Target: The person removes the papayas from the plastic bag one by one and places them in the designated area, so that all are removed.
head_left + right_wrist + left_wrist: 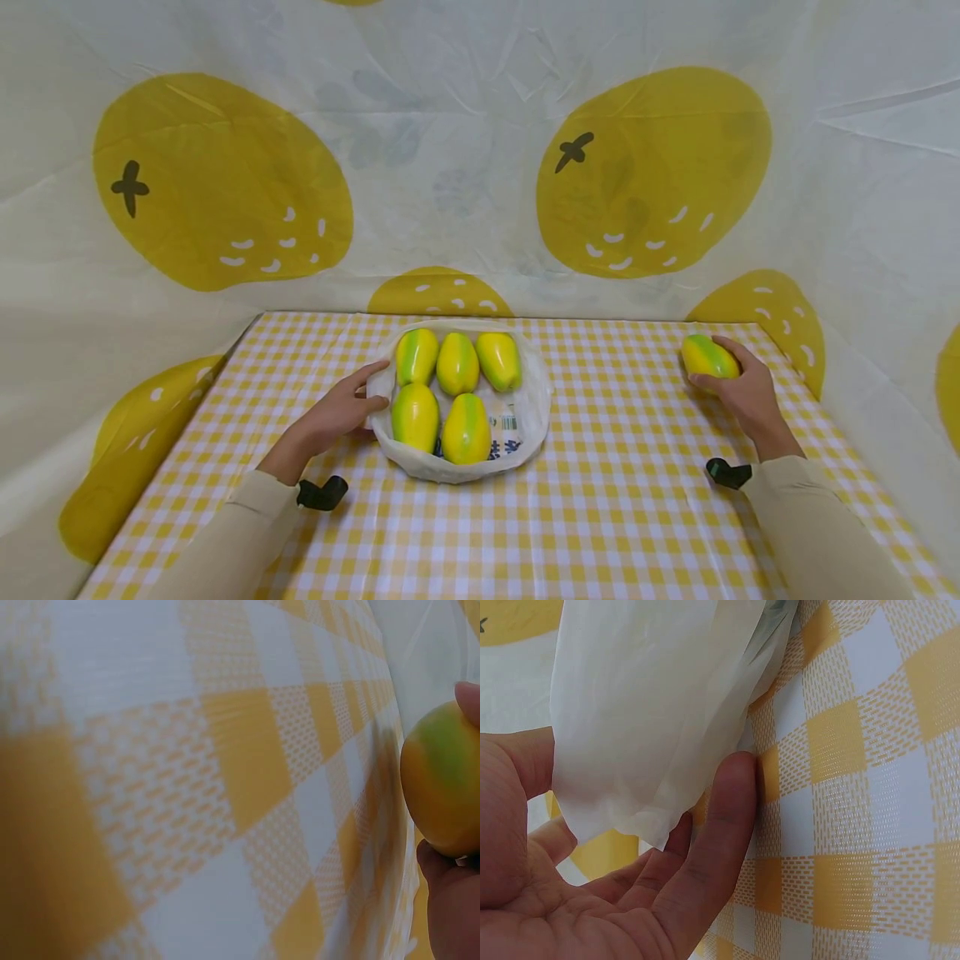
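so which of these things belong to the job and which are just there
Seemingly in the job: open white bag; five yellow-green fruits in it; sixth fruit; right hand holding it; left hand at the bag's side.

Just there: checked tablecloth; fruit-print curtain behind; dark wrist pieces.

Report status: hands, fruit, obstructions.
Left hand touches white bag. Right hand grips one yellow-green fruit. Five more fruits in bag. No obstruction visible.

The fruit (708, 357) I hold is yellow and green, the bag (536, 392) whitish, my sleeves (821, 529) beige, the worktop (615, 517) yellow-and-white checked, the backdrop (446, 192) white with mustard prints.
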Available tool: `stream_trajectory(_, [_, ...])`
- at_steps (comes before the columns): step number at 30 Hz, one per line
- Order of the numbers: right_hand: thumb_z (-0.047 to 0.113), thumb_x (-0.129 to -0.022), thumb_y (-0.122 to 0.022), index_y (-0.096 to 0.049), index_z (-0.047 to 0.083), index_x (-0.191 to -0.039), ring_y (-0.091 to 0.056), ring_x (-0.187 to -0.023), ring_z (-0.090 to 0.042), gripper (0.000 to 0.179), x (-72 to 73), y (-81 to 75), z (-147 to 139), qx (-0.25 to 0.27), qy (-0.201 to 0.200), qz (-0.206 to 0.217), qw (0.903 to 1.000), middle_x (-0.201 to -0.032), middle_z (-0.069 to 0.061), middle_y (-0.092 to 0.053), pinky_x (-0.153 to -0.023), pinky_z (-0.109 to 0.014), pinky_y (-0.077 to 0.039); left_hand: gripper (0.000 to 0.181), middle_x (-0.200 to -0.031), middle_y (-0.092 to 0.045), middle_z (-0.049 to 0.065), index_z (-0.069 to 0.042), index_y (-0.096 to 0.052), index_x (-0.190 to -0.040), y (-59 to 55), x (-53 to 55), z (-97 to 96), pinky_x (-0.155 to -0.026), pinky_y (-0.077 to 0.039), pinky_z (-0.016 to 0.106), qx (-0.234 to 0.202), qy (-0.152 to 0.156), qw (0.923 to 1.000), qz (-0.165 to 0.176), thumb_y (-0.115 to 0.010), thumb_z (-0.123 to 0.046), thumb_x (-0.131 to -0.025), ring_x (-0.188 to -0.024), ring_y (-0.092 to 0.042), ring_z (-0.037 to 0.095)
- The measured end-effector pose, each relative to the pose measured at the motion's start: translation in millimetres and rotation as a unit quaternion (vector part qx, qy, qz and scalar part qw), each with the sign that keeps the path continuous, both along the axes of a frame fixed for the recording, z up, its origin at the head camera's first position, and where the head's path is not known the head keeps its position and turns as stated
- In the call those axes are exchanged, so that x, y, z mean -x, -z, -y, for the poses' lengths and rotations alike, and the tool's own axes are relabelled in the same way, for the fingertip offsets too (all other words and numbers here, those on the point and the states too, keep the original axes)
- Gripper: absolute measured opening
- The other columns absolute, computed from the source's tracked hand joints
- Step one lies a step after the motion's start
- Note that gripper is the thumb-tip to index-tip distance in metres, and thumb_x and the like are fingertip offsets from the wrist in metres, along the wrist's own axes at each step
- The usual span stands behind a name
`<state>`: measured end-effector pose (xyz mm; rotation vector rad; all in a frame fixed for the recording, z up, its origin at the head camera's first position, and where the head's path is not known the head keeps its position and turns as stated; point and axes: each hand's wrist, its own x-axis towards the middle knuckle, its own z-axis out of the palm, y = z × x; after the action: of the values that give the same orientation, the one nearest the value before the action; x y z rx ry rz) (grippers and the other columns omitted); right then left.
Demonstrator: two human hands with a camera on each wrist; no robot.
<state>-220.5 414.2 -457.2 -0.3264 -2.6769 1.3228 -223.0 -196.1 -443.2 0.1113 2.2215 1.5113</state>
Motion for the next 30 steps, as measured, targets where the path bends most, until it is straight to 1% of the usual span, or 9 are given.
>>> stream_trajectory(4, [0.027,-0.096,-0.075,-0.028,0.009,-0.165,-0.039,-0.128,-0.043,0.085,-2.1,-0.7,0,-0.008,-0.008,0.0,0.9999,-0.165,-0.032,-0.031,-0.089,-0.031,-0.037,0.07,-0.168,-0.031,0.024,-0.022,-0.02,-0.168,-0.4,-1.2,-0.4,-0.095,-0.059,0.037,0.002,0.002,1.0,-0.003,-0.055,-0.02,-0.107,-0.143,-0.048,0.043])
stream_trajectory(9, [0.025,-0.096,-0.075,-0.027,0.005,-0.164,-0.042,-0.121,-0.04,0.086,-3.7,-0.9,-2,-0.017,-0.03,-0.003,0.9994,-0.162,-0.036,-0.031,-0.083,-0.024,-0.037,0.071,-0.167,-0.03,0.025,-0.021,-0.019,-0.168,-0.9,-2.0,0.1,-0.094,-0.058,0.036,-0.004,0.008,0.9999,-0.005,-0.055,-0.02,-0.107,-0.142,-0.049,0.042])
stream_trajectory(12, [0.025,-0.096,-0.076,-0.026,0.004,-0.164,-0.043,-0.118,-0.038,0.087,-4.3,-2.4,-2,-0.025,-0.041,-0.001,0.9988,-0.16,-0.037,-0.032,-0.081,-0.025,-0.038,0.071,-0.167,-0.03,0.025,-0.021,-0.019,-0.168,-1.2,-2.1,0.7,-0.093,-0.059,0.037,-0.009,0.006,0.9999,-0.003,-0.055,-0.019,-0.107,-0.141,-0.05,0.042])
stream_trajectory(17, [0.029,-0.095,-0.076,-0.026,0.004,-0.164,-0.045,-0.115,-0.042,0.09,-5.1,-7.5,-3,-0.054,-0.047,0.004,0.9974,-0.157,-0.039,-0.035,-0.082,-0.033,-0.037,0.071,-0.168,-0.029,0.024,-0.023,-0.018,-0.168,-1.2,-1.5,1.9,-0.093,-0.059,0.037,-0.009,0.01,0.9999,-0.007,-0.054,-0.019,-0.108,-0.142,-0.049,0.042])
stream_trajectory(20, [0.032,-0.095,-0.076,-0.025,0.004,-0.164,-0.046,-0.118,-0.046,0.09,-5.8,-10.9,-4,-0.066,-0.051,0.004,0.9965,-0.156,-0.04,-0.035,-0.082,-0.04,-0.041,0.071,-0.168,-0.03,0.024,-0.023,-0.018,-0.168,-0.9,-1.1,2.0,-0.094,-0.058,0.037,-0.005,0.011,0.9999,-0.012,-0.054,-0.02,-0.108,-0.143,-0.049,0.043])
stream_trajectory(23, [0.035,-0.096,-0.074,-0.023,0.004,-0.165,-0.041,-0.13,-0.056,0.092,-6.1,-13.4,-6,-0.059,-0.057,0.007,0.9966,-0.163,-0.039,-0.026,-0.09,-0.056,-0.046,0.071,-0.168,-0.03,0.024,-0.024,-0.018,-0.168,-0.6,-1.1,1.9,-0.095,-0.058,0.038,-0.003,0.01,0.9999,-0.011,-0.055,-0.02,-0.108,-0.143,-0.048,0.043])
stream_trajectory(25, [0.038,-0.097,-0.074,-0.021,0.004,-0.166,-0.033,-0.14,-0.061,0.093,-6.4,-14.8,-7,-0.053,-0.06,0.009,0.9967,-0.168,-0.036,-0.017,-0.098,-0.069,-0.042,0.071,-0.168,-0.029,0.023,-0.024,-0.019,-0.168,-0.5,-1.1,2.1,-0.096,-0.057,0.038,-0.002,0.01,0.9999,-0.012,-0.055,-0.021,-0.108,-0.144,-0.048,0.043])
stream_trajectory(27, [0.038,-0.097,-0.074,-0.02,0.005,-0.166,-0.023,-0.147,-0.064,0.094,-6.9,-16.4,-7,-0.046,-0.063,0.008,0.9969,-0.171,-0.032,-0.009,-0.104,-0.077,-0.034,0.071,-0.168,-0.029,0.023,-0.023,-0.018,-0.168,-0.6,-1.2,2.4,-0.097,-0.057,0.039,-0.002,0.012,0.9999,-0.012,-0.055,-0.021,-0.108,-0.144,-0.047,0.043])
stream_trajectory(30, [0.035,-0.097,-0.074,-0.021,0.004,-0.166,-0.014,-0.151,-0.063,0.092,-7.7,-19.9,-7,-0.047,-0.067,-0.009,0.9966,-0.172,-0.031,-0.008,-0.111,-0.08,-0.026,0.071,-0.168,-0.029,0.023,-0.023,-0.018,-0.168,-0.9,-1.1,2.4,-0.098,-0.057,0.039,-0.003,0.013,0.9998,-0.013,-0.054,-0.021,-0.108,-0.144,-0.047,0.043])
